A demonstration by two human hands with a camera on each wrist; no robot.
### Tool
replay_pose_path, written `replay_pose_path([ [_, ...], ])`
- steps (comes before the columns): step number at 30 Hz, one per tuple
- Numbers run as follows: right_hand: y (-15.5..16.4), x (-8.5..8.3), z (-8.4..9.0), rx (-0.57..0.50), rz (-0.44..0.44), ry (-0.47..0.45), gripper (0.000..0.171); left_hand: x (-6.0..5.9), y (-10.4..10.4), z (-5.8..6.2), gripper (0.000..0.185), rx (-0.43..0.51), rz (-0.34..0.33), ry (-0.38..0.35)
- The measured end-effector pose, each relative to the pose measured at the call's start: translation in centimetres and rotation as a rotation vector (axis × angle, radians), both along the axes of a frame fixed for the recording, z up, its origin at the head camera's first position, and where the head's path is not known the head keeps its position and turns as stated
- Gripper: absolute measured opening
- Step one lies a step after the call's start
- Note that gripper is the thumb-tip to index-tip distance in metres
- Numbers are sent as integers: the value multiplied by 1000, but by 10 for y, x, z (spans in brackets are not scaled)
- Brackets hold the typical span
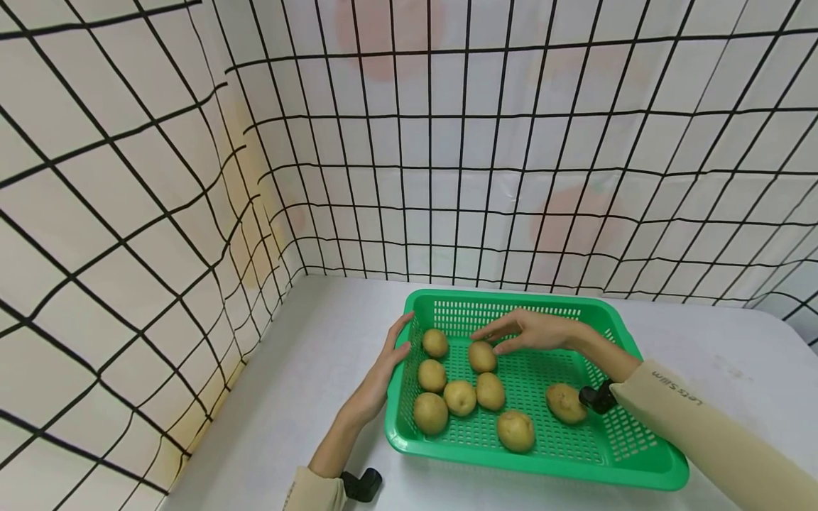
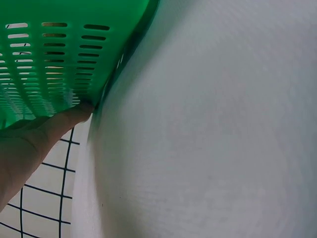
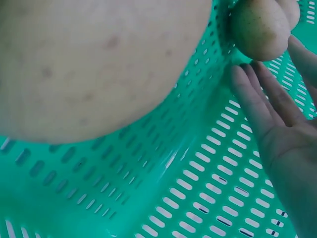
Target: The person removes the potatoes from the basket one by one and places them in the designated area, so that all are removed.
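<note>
Several potatoes lie in a green plastic basket (image 1: 537, 465). My left hand (image 1: 377, 372) rests against the basket's left side, its fingers fairly straight along the rim and outer wall. In the left wrist view a finger (image 2: 69, 119) touches the slotted wall. Inside the basket, my right hand (image 1: 533, 330) is at a potato (image 1: 482, 356) near the back wall, fingers beyond it and thumb at its right side. The right wrist view shows the fingers extended beside this potato (image 3: 260, 29); firm contact cannot be made out. One large potato (image 1: 566, 404) lies below the right wrist.
More potatoes sit at the basket's left, among them one in the front left corner (image 1: 431, 414) and one near the front wall (image 1: 515, 431). The basket stands on a white table (image 1: 287, 369). Black grid mesh (image 1: 409, 163) rises behind and to the left.
</note>
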State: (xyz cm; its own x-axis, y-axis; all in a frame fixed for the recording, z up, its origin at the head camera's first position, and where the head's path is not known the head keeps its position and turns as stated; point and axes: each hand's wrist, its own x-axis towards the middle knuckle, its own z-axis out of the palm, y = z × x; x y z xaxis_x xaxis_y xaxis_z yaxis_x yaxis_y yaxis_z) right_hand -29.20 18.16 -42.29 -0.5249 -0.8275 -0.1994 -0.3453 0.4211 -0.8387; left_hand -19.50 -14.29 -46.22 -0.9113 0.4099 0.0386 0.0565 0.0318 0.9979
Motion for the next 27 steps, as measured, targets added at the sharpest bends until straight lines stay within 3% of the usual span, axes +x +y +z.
replay_pose_path([
  [27,-9,1,-12,-22,-29,20,44,0,-1,1,53,4,-5,3],
])
